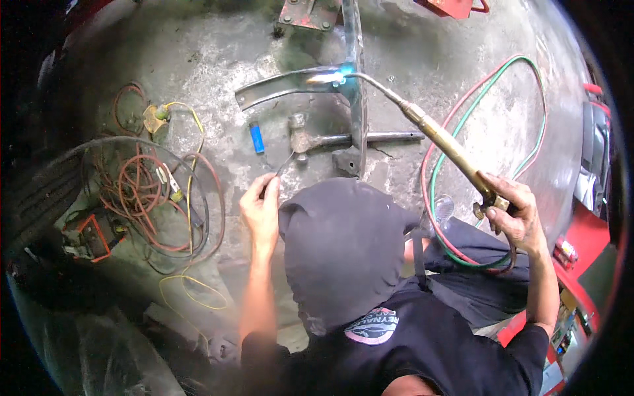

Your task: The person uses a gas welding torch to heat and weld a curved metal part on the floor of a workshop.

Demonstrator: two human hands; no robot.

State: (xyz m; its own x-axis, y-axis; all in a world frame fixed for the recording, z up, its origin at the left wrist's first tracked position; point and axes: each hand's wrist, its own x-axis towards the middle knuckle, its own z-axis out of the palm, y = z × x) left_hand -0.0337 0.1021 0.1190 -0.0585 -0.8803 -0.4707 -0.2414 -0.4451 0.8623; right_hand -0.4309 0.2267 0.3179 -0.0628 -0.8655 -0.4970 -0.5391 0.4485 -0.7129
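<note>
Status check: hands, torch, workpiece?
Right hand shut on brass gas torch, flame lit at curved grey metal strip. Left hand pinches thin wire rod. Hammer and blue lighter lie nearby.

A metal workshop is showing here. A gas torch [441, 137] is burning against a steel frame [355, 99] lying on a stained concrete floor [198, 59]. Twin hoses [528, 112] are looping right of the frame; tangled cables [152, 198] are lying left of it.
</note>
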